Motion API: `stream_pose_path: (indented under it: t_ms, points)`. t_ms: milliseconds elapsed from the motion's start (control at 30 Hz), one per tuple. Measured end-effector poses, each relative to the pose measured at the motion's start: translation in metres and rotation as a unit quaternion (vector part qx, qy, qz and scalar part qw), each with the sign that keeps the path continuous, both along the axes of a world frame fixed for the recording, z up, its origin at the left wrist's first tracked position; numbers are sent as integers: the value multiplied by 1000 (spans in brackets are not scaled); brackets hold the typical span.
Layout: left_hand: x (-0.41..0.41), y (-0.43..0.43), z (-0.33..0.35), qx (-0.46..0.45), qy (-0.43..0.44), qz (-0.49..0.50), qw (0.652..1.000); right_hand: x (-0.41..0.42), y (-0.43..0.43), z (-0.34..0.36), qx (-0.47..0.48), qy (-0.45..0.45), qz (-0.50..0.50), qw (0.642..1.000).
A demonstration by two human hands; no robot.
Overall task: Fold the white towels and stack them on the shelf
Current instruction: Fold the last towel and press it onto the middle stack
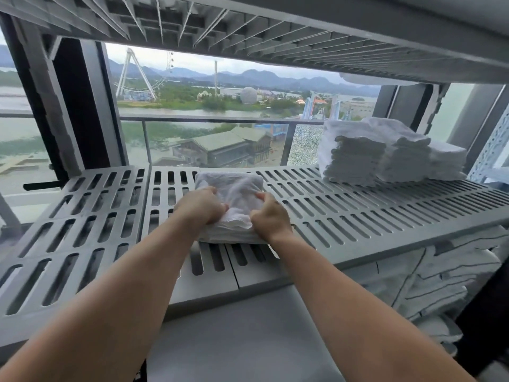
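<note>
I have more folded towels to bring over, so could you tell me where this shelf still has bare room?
The slatted shelf is bare left of the towel that the left hand and right hand grip, and also between that towel and the towel stacks. The far right end is crowded with those stacks.

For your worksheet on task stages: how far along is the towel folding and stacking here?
Done: two folded stacks sit at the shelf's right end. In hand: left hand and right hand grip a folded towel mid-shelf. Left: adding it to a stack.
</note>
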State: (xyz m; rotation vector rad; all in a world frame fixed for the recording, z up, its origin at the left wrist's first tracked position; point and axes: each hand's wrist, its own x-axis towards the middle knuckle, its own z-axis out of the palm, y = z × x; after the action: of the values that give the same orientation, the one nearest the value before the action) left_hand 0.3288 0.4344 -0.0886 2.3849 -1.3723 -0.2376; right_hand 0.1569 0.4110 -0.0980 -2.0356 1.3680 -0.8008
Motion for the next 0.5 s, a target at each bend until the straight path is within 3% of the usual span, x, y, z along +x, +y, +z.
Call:
stream_pose_path:
  t_ms: [267,500]
  points:
    - [-48,7,12,-139,-22,-31,990,-31,-13,8,-112,-104,-12,988]
    - [-159,-29,37,-253,-48,-37,966,-135,-45,34,-172,-174,-65,967]
